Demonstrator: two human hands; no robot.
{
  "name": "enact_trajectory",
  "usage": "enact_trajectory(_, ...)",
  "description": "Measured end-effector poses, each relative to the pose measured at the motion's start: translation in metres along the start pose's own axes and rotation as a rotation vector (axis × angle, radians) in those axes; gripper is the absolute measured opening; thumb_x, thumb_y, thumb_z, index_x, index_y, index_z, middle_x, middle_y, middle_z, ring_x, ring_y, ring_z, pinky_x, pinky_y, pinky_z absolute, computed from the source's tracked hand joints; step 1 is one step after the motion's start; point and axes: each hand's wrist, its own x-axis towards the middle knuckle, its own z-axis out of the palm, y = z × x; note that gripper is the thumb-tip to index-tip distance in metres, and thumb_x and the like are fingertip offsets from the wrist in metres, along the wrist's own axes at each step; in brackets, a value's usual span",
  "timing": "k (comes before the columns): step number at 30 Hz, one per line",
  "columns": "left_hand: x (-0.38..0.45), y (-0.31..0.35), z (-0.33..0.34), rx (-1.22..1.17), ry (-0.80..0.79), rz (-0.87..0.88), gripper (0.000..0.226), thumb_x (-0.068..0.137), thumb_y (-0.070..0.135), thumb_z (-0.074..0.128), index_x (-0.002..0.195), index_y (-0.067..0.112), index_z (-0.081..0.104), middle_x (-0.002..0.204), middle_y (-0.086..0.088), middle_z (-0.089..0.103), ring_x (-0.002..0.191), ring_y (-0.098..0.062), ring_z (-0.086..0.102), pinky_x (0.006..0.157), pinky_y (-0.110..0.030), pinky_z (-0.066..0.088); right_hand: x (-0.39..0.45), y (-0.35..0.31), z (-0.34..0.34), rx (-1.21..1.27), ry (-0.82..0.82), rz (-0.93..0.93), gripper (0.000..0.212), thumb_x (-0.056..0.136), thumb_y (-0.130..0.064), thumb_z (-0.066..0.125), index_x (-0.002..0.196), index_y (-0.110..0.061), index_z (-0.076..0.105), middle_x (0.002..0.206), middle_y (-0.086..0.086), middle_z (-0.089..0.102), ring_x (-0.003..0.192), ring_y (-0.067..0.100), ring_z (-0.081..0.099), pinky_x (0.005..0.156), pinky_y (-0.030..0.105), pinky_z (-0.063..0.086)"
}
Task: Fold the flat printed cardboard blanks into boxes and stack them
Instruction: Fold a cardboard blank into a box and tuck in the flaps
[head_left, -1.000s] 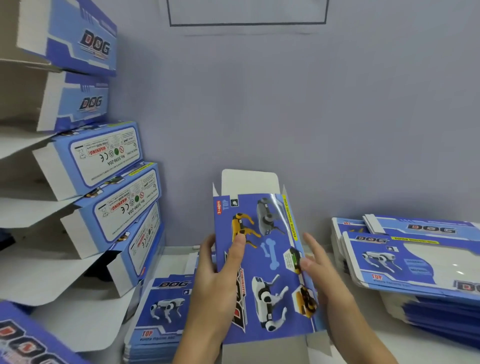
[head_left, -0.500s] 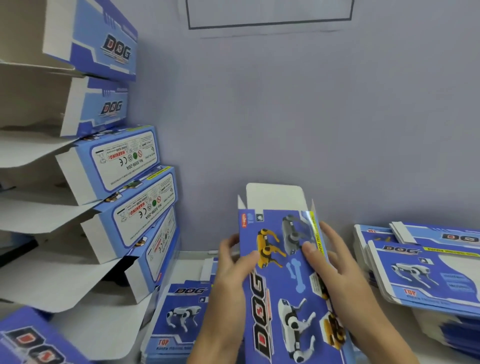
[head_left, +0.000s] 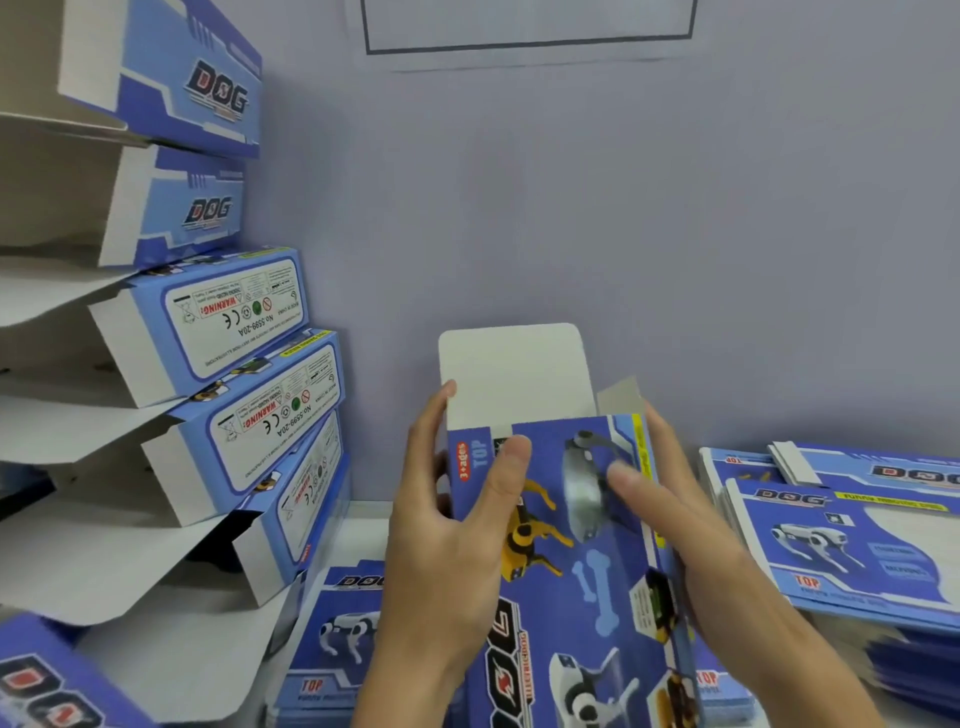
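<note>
I hold a blue printed cardboard blank (head_left: 582, 561) upright in front of me, its white top flap (head_left: 514, 374) standing up and a small side flap at the right. My left hand (head_left: 457, 530) grips its left edge, thumb on the printed face, fingers behind. My right hand (head_left: 670, 525) holds the right edge, thumb across the face, fingers behind the edge. A stack of folded boxes (head_left: 234, 322) with open white flaps rises at the left. Flat blanks lie in a pile (head_left: 852, 540) at the right and another pile (head_left: 337, 623) lies below my hands.
A plain grey wall (head_left: 571, 208) stands close behind, with a framed white sheet (head_left: 524, 26) at the top. Another printed box (head_left: 47, 680) lies at the bottom left corner. The white table surface (head_left: 369, 514) shows between the piles.
Both hands have slid up the blank toward its top edge. The blank now sits higher and opens slightly, with the side flap sticking out. The view shifted left to right.
</note>
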Motion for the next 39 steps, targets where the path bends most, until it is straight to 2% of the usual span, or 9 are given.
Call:
enact_trajectory(4, -0.001, -0.002, 0.005, 0.019, -0.047, 0.015, 0.055, 0.074, 0.055, 0.063, 0.128, 0.046, 0.054, 0.103, 0.018, 0.074, 0.091, -0.005, 0.073, 0.067, -0.018, 0.058, -0.002, -0.002, 0.008, -0.085, 0.096, -0.078, 0.056, 0.085, -0.06, 0.053, 0.138, -0.059, 0.038, 0.124, -0.028, 0.063, 0.114, -0.006, 0.061, 0.095, 0.029, 0.05)
enact_trajectory(12, 0.007, 0.002, -0.008, -0.017, -0.172, -0.26, 0.031, 0.073, 0.069, 0.055, 0.101, 0.057, 0.058, 0.096, 0.009, 0.077, 0.085, -0.017, 0.076, 0.067, -0.034, 0.062, -0.002, 0.001, 0.015, -0.148, 0.158, -0.122, 0.042, 0.092, -0.059, 0.054, 0.133, -0.057, 0.047, 0.12, -0.025, 0.067, 0.109, -0.004, 0.065, 0.084, 0.021, 0.055)
enact_trajectory(18, 0.003, -0.004, 0.007, 0.037, 0.036, -0.14, 0.041, 0.074, 0.073, 0.044, 0.088, 0.038, 0.06, 0.081, 0.001, 0.074, 0.075, -0.02, 0.073, 0.067, -0.038, 0.062, -0.004, 0.001, 0.013, -0.1, 0.083, -0.079, 0.032, 0.096, -0.05, 0.055, 0.127, -0.046, 0.056, 0.113, -0.013, 0.072, 0.103, 0.008, 0.07, 0.083, 0.029, 0.059)
enact_trajectory(21, 0.001, -0.01, 0.006, 0.006, 0.067, -0.16, 0.051, 0.077, 0.073, 0.037, 0.095, 0.034, 0.063, 0.087, 0.008, 0.075, 0.084, -0.008, 0.073, 0.075, -0.032, 0.061, -0.009, 0.002, 0.008, -0.045, 0.003, -0.009, 0.026, 0.093, -0.046, 0.057, 0.118, -0.042, 0.06, 0.108, -0.005, 0.074, 0.1, 0.015, 0.072, 0.079, 0.028, 0.06)
enact_trajectory(23, 0.001, -0.01, 0.006, -0.041, 0.033, -0.236, 0.068, 0.075, 0.077, 0.036, 0.118, 0.031, 0.064, 0.112, 0.003, 0.073, 0.108, -0.017, 0.069, 0.095, -0.046, 0.054, 0.002, 0.0, 0.007, -0.059, 0.03, 0.021, 0.02, 0.093, -0.042, 0.055, 0.109, -0.033, 0.063, 0.101, 0.002, 0.075, 0.09, 0.006, 0.073, 0.07, 0.015, 0.055)
enact_trajectory(26, 0.003, -0.008, -0.002, -0.076, -0.005, -0.4, 0.076, 0.078, 0.079, 0.038, 0.132, 0.032, 0.061, 0.133, -0.003, 0.064, 0.124, -0.026, 0.06, 0.106, -0.052, 0.045, 0.012, -0.002, 0.004, -0.078, 0.082, 0.022, 0.058, 0.085, -0.071, 0.044, 0.096, -0.02, 0.068, 0.096, 0.009, 0.074, 0.07, -0.013, 0.066, 0.067, 0.005, 0.047)
enact_trajectory(30, 0.007, -0.005, -0.011, -0.183, -0.092, -0.562, 0.052, 0.096, 0.057, 0.039, 0.088, 0.027, 0.081, 0.097, -0.011, 0.077, 0.085, -0.027, 0.075, 0.075, -0.037, 0.059, 0.01, 0.001, 0.007, -0.023, 0.184, 0.126, 0.048, 0.081, -0.069, 0.036, 0.078, -0.045, 0.078, 0.079, -0.008, 0.077, 0.072, 0.004, 0.073, 0.065, 0.022, 0.056)
enact_trajectory(34, 0.006, -0.005, -0.002, -0.174, -0.033, -0.471, 0.054, 0.097, 0.058, 0.038, 0.098, 0.022, 0.078, 0.094, -0.008, 0.078, 0.087, -0.024, 0.075, 0.079, -0.041, 0.059, 0.002, -0.001, 0.018, -0.077, 0.212, 0.093, 0.072, 0.08, -0.077, 0.046, 0.106, -0.014, 0.068, 0.098, 0.009, 0.075, 0.095, 0.029, 0.071, 0.092, 0.055, 0.052)
enact_trajectory(39, 0.006, -0.002, 0.001, -0.077, 0.038, -0.307, 0.046, 0.101, 0.047, 0.036, 0.092, 0.026, 0.076, 0.088, 0.005, 0.077, 0.085, -0.004, 0.072, 0.076, -0.022, 0.055, -0.002, -0.012, 0.025, -0.005, 0.194, 0.065, 0.083, 0.077, -0.071, 0.052, 0.107, 0.005, 0.057, 0.104, 0.032, 0.064, 0.102, 0.051, 0.059, 0.093, 0.066, 0.046)
